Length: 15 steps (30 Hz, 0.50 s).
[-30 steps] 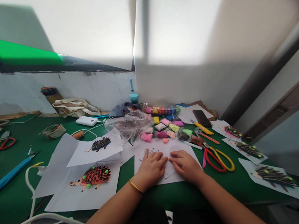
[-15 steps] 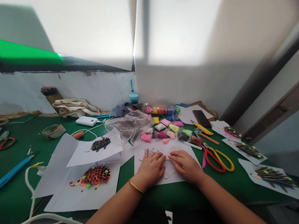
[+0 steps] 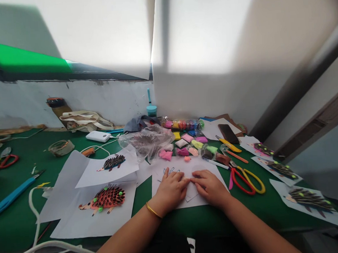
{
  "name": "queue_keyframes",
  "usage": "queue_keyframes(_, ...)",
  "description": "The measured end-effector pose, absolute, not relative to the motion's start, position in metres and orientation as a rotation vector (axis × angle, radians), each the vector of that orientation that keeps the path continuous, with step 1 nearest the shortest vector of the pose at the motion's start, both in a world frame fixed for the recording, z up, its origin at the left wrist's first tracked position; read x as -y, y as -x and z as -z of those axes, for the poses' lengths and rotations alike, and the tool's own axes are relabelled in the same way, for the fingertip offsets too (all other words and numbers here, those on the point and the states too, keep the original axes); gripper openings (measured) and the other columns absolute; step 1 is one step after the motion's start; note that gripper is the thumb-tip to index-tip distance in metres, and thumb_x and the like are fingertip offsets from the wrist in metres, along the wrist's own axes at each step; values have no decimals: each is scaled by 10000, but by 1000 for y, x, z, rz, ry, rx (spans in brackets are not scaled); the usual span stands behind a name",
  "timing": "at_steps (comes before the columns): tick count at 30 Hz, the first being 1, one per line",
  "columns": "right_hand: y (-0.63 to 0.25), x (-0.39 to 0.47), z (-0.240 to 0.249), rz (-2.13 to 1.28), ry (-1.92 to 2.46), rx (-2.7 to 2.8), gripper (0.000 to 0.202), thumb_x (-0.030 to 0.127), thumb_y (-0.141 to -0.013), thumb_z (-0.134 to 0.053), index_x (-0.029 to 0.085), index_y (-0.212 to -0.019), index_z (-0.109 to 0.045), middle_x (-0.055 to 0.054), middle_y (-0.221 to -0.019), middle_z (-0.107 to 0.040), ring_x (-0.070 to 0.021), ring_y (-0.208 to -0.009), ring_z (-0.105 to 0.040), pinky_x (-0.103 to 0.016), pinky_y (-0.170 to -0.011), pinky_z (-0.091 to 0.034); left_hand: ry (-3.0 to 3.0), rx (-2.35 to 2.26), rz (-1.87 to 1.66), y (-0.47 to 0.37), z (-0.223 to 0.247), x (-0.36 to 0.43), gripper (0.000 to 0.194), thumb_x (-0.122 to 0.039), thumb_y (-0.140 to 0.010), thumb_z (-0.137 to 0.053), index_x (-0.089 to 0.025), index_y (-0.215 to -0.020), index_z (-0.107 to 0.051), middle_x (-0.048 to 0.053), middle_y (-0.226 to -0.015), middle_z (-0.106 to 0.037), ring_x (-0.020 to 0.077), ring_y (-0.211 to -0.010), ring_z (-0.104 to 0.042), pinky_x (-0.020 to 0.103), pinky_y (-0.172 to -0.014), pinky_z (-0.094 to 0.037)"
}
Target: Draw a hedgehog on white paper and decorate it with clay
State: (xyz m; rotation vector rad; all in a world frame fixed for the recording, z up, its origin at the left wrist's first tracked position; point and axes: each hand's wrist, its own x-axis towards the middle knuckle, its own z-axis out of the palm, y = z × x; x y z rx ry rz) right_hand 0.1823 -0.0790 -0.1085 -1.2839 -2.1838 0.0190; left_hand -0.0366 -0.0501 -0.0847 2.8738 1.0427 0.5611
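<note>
Both hands sit flat on the paper (image 3: pixel 171 166) at the desk's near edge. The left hand (image 3: pixel 170 190) has its fingers spread and pressing down, apparently to stop the sheet from sliding. The right hand (image 3: pixel 209 186) curls its fingertips on a small cut piece (image 3: pixel 191 194) lying on that paper, pinning it rather than lifting. Just right lie two scissors (image 3: pixel 248 179), red and yellow. Five hedgehog pictures are dotted about: two left, like the orange one (image 3: pixel 104 199), and three right.
</note>
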Motion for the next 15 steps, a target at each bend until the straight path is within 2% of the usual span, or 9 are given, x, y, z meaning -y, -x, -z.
queue_keyframes(5, -181, 79, 109, 4, 1273, 2174, 289, 147, -850, -561, 240, -1059, -738, -88, -1112, -681, -247, -1021, -598, -432, -917, -508, -2889, -1056, -565, 36, 84, 51, 263, -280, -928, -515, -302, -1179, -592, 38, -1221, -595, 235, -1079, -540, 560, -1136, -206)
queue_keyframes(15, -181, 81, 106, -13, 1268, 2177, 300, 152, -862, -554, 237, -1092, -728, -83, -1123, -688, -244, -1025, -601, -430, -922, -505, -2892, -1053, -573, 36, 84, 52, 265, -276, -934, -498, -291, -1183, -589, 45, -1226, -594, 242, -1091, -538, 562, -1128, -218)
